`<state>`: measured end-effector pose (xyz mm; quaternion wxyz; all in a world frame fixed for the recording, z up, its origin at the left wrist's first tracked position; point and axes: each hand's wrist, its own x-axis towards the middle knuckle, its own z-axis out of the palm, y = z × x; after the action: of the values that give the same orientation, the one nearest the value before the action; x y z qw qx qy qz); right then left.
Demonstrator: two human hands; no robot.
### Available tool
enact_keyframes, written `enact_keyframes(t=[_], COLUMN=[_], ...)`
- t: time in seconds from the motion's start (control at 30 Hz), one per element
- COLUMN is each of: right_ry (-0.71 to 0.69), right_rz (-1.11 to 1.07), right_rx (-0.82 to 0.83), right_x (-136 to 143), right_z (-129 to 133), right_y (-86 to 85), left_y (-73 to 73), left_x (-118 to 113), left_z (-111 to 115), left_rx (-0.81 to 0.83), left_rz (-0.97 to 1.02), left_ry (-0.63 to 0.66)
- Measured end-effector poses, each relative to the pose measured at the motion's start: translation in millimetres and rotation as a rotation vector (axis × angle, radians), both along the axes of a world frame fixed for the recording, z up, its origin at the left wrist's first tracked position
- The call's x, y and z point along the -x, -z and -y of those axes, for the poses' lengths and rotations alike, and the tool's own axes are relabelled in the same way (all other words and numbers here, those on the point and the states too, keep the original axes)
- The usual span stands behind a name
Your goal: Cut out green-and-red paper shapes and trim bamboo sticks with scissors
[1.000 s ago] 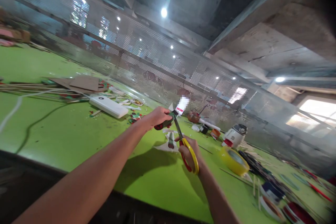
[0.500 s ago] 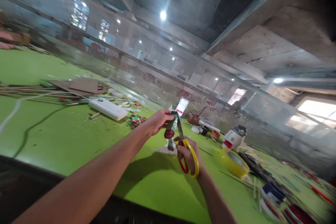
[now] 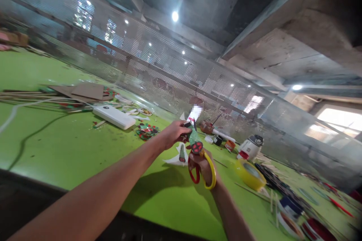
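My left hand (image 3: 175, 134) pinches a green decorated strip (image 3: 194, 136) with a dark, red-patterned rounded end. In my right hand (image 3: 204, 161) are scissors (image 3: 214, 173) with one yellow and one red handle loop. The strip lies across the scissor blades and hides most of them, so I cannot tell whether they touch it. Beneath the hands, a white scrap (image 3: 175, 161) rests on the green table, with a small green piece (image 3: 182, 153) on or over it.
A white power bank (image 3: 114, 116) with a cable and a pile of green-and-red pieces (image 3: 147, 131) lie left. Rightward are paint jars (image 3: 230, 145), a tape roll (image 3: 251, 175), and thin sticks. A lit phone (image 3: 195, 113) stands beyond the hands, before a perforated screen (image 3: 158, 71).
The green strip has swung right and tilted, its red-patterned end now over the scissors near my right hand. My left hand has shifted slightly right. The view moved a little.
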<state>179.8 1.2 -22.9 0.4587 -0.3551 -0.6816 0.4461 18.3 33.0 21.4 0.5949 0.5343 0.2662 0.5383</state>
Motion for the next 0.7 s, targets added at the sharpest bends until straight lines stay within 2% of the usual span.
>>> enact_keyframes(t=[0.27,0.7], right_ry=[-0.036,0.115], right_rz=[-0.016,0.065], right_rx=[0.009,0.008], right_x=[4.2,8.6], right_z=[6.6,7.0], right_y=[-8.0,-3.8], left_y=[-1.0,0.7], left_x=[8.1,10.1], left_z=[-0.3,-4.1], left_rx=[0.002,0.042], left_rz=[-0.058,-0.061], left_ry=[-0.004,-0.002])
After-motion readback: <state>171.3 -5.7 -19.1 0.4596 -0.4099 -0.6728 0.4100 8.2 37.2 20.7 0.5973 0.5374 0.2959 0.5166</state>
